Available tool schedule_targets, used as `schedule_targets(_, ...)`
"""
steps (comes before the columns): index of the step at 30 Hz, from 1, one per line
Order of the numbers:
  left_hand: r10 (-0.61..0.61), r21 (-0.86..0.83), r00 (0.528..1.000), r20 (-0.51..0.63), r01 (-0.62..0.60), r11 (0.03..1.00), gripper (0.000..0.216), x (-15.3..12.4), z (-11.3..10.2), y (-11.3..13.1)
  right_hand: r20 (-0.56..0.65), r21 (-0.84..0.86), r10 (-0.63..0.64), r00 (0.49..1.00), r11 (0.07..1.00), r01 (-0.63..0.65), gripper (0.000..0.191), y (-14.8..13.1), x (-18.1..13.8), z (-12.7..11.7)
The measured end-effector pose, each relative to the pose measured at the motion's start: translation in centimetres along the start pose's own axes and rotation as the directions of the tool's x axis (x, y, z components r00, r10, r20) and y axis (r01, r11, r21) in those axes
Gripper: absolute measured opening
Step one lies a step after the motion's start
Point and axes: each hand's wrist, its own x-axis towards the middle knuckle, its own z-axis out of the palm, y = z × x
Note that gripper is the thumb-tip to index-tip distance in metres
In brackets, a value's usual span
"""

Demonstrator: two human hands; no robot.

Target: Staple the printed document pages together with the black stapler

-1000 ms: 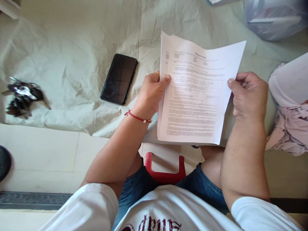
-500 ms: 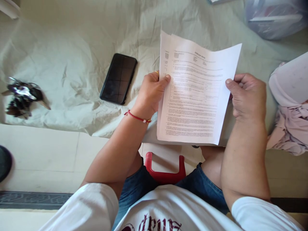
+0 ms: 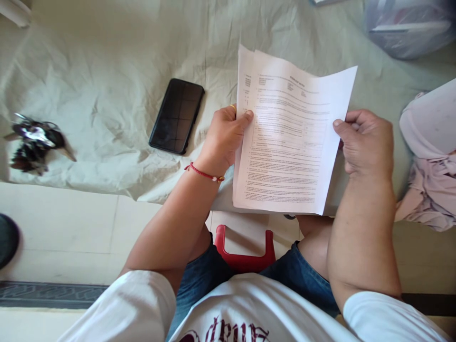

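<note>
I hold a small stack of printed white pages (image 3: 288, 142) upright in front of me, above the edge of a bed covered with a pale wrinkled sheet (image 3: 107, 61). My left hand (image 3: 224, 137), with a ring and a red bracelet, pinches the stack's left edge with the thumb on top. On the right edge, my right hand (image 3: 366, 142) grips the front page, thumb pressed on its face. The pages fan apart slightly at the upper left corner.
A black phone (image 3: 177, 116) lies face up on the sheet left of the pages. A bunch of keys (image 3: 33, 142) sits at the far left. Pink cloth with a white sheet (image 3: 432, 156) lies at the right, a plastic bag (image 3: 409, 23) at the top right. A red stool (image 3: 245, 251) shows between my knees.
My right hand has shifted the front page's right edge slightly left and down, so its top right corner sits lower. The left hand has stayed put.
</note>
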Motion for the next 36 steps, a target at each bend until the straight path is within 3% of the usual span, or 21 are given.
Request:
schedule_targets(15,-0.002,-0.041,1.000,0.019,0.003,0.999,0.009,0.1,0.0,0.0,-0.012,0.069,-0.063,0.998,0.996,0.064,0.008,0.7,0.1,0.0)
schedule_targets(23,-0.017,-0.036,1.000,0.016,0.017,0.999,0.018,0.1,-0.1,0.0,-0.214,0.029,-0.216,0.953,0.973,0.227,0.011,1.6,1.6,-0.8)
schedule_targets(30,-0.017,-0.027,1.000,0.009,0.017,0.999,0.015,0.3,-0.3,-0.4,-0.239,-0.065,-0.260,0.936,0.966,0.252,0.011,2.1,2.0,-1.0)
schedule_targets(36,-0.035,-0.019,0.999,0.014,0.035,0.999,0.016,0.1,-0.3,-0.1,-0.337,-0.108,-0.330,0.882,0.944,0.312,0.014,2.8,2.8,-1.8)
